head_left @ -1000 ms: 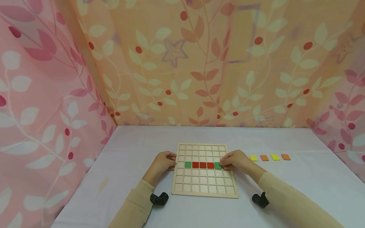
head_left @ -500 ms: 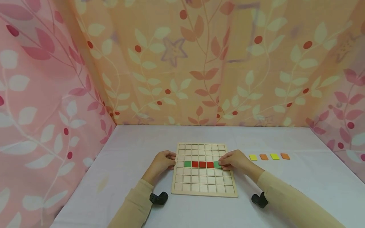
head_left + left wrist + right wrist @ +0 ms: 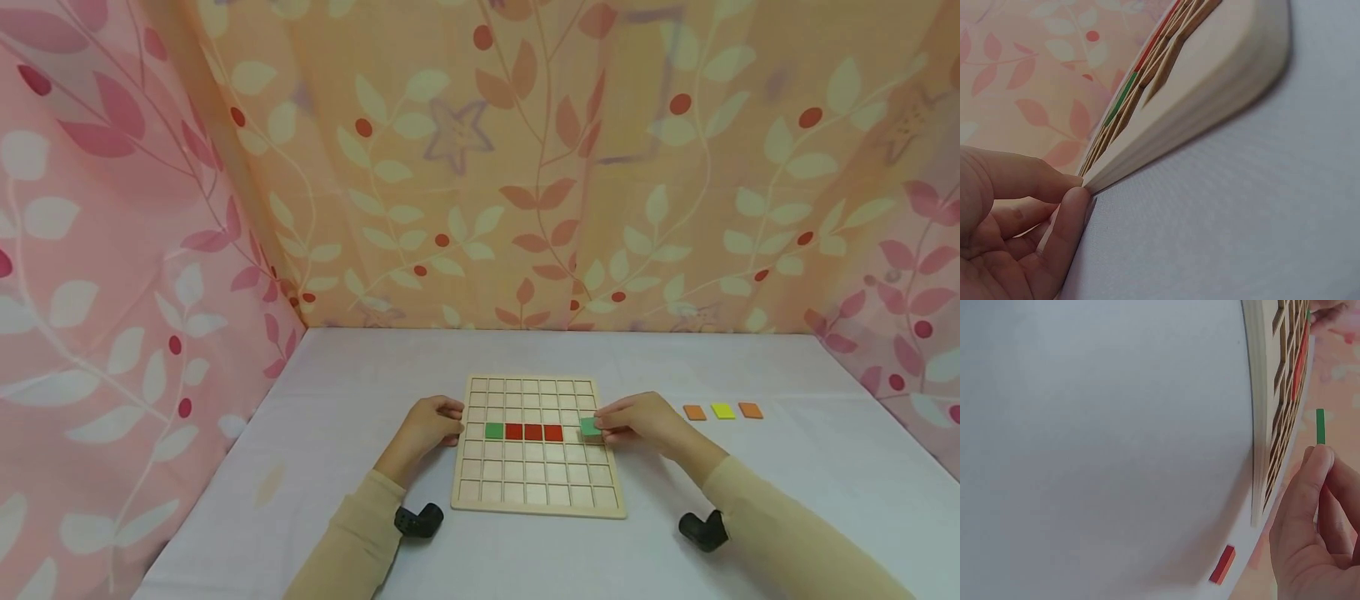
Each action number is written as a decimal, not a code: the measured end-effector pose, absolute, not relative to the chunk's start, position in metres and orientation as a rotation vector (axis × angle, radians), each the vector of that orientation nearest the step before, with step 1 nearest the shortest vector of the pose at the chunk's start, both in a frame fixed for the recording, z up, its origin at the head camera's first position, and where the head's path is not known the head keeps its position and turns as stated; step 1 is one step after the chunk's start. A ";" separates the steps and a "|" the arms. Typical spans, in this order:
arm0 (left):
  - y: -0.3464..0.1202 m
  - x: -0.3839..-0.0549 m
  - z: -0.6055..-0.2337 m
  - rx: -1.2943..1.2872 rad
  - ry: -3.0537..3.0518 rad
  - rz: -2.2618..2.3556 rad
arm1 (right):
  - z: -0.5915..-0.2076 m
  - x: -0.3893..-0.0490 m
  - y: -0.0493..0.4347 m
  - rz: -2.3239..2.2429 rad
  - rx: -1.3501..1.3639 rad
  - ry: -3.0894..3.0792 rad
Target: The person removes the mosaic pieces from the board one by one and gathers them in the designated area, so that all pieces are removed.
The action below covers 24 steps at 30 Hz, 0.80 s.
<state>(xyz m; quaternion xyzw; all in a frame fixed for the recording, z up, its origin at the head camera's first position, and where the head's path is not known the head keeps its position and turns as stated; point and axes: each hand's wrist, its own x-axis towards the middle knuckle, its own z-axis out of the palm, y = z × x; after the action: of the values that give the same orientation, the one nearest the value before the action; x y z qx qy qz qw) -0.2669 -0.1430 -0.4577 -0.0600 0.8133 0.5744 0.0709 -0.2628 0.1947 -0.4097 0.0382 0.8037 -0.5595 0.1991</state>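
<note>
A square wooden grid board [image 3: 525, 497] lies on the white table. One row holds a green tile [image 3: 494, 431] and three red tiles [image 3: 533, 432] side by side. At the board's left edge my left hand [image 3: 429, 429] pinches the rim; in the left wrist view, thumb and index fingertip [image 3: 1076, 199] meet at that edge. Over the right side of the same row, my right hand [image 3: 637, 421] pinches a second green tile [image 3: 590, 427] between thumb and fingers. The right wrist view shows this tile [image 3: 1320, 426] edge-on, lifted clear of the board.
Right of the board lie an orange tile [image 3: 695, 412], a yellow tile [image 3: 723, 411] and another orange tile [image 3: 750, 410]. A reddish tile [image 3: 1222, 564] appears on the table in the right wrist view. Patterned curtains [image 3: 420, 192] enclose the table's back and sides.
The right hand has lifted the second green tile out of the row and moved right with it. The leftmost yellow tile is now hidden behind that hand. The left hand stays put.
</note>
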 end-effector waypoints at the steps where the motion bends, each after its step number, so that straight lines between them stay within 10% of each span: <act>1: -0.143 -0.267 -0.458 -0.181 2.448 1.725 | -0.409 -0.262 0.198 -1.556 0.106 2.255; 24: -0.144 -0.266 -0.459 -0.161 2.424 1.739 | -0.418 -0.250 0.261 -1.550 0.182 2.260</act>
<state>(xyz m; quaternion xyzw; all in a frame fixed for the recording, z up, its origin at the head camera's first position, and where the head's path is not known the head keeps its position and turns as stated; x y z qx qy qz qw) -0.2658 -0.1441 -0.4588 -0.0538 0.8090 0.5802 0.0768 -0.2499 0.2607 -0.4177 0.0651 0.8068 -0.5535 0.1962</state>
